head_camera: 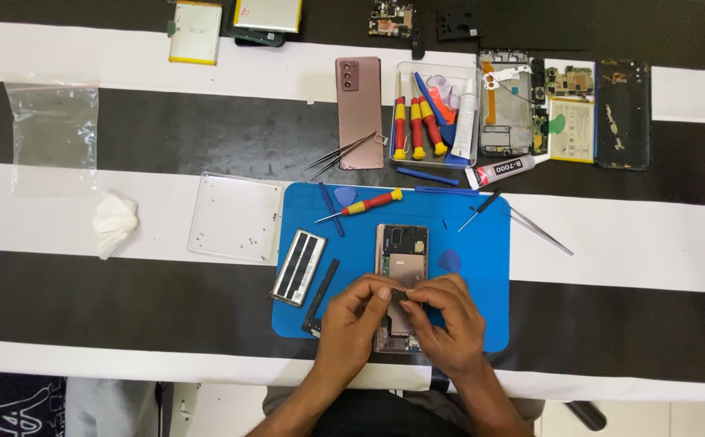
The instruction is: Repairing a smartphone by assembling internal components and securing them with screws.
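An opened bronze phone body (402,257) lies upright on a blue work mat (482,267). Both my hands hover over its lower half. My left hand (358,317) and my right hand (449,317) pinch a small dark part (402,298) between their fingertips, just above the phone. The phone's lower half is hidden by my fingers. A blue pick (449,260) lies right of the phone. A red and yellow screwdriver (362,205) rests on the mat above it.
A clear tray (235,217) with tiny screws sits left of the mat. On the mat lie a flat dark module (298,267) and a black strip (321,296). Farther back are a tool box (436,115), a bronze back cover (359,110), tweezers (538,229), a glue tube (504,169) and dismantled phone parts (567,109).
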